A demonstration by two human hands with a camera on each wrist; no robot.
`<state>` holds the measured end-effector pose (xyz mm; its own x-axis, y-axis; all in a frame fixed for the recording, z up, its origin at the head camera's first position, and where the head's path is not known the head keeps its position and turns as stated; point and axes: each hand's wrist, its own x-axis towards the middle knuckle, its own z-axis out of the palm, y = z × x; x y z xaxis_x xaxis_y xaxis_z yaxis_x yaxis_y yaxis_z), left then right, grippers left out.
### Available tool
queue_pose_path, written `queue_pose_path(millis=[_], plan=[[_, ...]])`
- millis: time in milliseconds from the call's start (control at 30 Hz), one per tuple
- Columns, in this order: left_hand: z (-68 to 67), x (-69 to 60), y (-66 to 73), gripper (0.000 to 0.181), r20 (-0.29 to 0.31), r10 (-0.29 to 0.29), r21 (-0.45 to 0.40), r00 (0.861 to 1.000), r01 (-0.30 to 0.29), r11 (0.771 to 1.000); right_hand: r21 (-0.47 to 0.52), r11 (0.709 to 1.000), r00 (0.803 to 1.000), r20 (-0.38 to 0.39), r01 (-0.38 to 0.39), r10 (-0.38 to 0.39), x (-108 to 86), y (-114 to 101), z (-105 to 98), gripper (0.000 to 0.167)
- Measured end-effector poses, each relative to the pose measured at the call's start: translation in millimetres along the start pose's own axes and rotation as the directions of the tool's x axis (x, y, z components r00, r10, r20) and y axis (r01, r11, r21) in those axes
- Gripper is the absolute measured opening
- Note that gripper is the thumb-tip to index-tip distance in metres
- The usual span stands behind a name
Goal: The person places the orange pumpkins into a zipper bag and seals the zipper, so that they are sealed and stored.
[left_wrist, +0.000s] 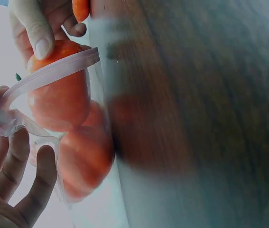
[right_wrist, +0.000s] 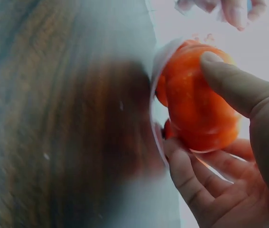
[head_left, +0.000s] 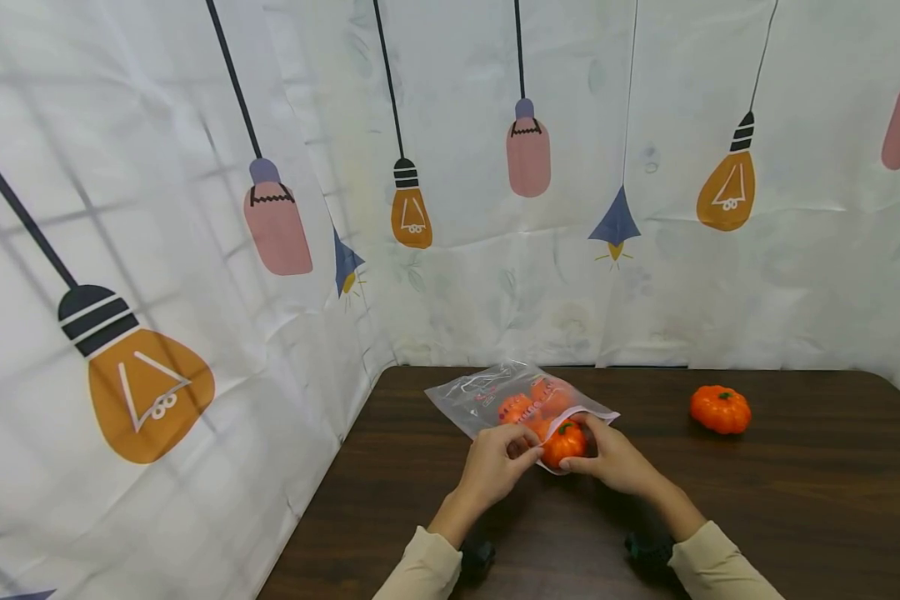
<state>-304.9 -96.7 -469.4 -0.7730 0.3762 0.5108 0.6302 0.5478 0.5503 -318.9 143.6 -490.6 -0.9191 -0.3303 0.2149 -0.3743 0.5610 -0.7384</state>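
Observation:
A clear zip bag point(head_left: 461, 393) with pink print lies on the table, several small orange pumpkins point(head_left: 517, 408) inside it. My left hand point(head_left: 491, 468) pinches the zip edge point(left_wrist: 53, 73) of the bag's mouth between thumb and fingers. In my right hand point(head_left: 617, 458) is another orange pumpkin point(right_wrist: 198, 99) with a green stem, thumb on one side and fingers on the other. That pumpkin sits in the bag's mouth, partly behind the plastic in the left wrist view. Farther right, a ribbed orange pumpkin point(head_left: 720, 409) stands alone on the table.
The dark brown wooden table point(head_left: 795, 500) reaches back to a white curtain point(head_left: 480, 292) printed with hanging lamps. Another curtain side point(head_left: 270, 375) runs along the table's left edge. Dark wrist devices point(head_left: 478, 557) show beneath both forearms.

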Motion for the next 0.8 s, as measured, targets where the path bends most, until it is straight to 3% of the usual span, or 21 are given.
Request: queue_pose_path(millis=[200, 367, 567, 800], plan=[[1.9, 0.5, 0.9, 0.007, 0.014, -0.001, -0.002, 1.0, 0.001, 1.0, 0.005, 1.0, 0.999, -0.036, 0.007, -0.006, 1.1, -1, 8, 0.074], [3.2, 0.1, 0.9, 0.006, 0.009, 0.014, 0.015, 1.0, -0.014, 1.0, -0.067, 0.997, 0.996, -0.078, 0.031, -0.036, 0.8, 0, 16, 0.072], [3.6, -0.8, 2.9, 0.005, 0.007, 0.02, 0.009, 1.0, -0.02, 1.0, -0.137, 0.991, 0.995, -0.103, -0.005, -0.01, -1.2, -6, 18, 0.073], [3.6, -0.4, 3.1, 0.006, 0.015, 0.014, 0.01, 1.0, -0.014, 1.0, -0.041, 0.996, 0.995, -0.077, -0.074, 0.071, -0.6, -12, 16, 0.061]])
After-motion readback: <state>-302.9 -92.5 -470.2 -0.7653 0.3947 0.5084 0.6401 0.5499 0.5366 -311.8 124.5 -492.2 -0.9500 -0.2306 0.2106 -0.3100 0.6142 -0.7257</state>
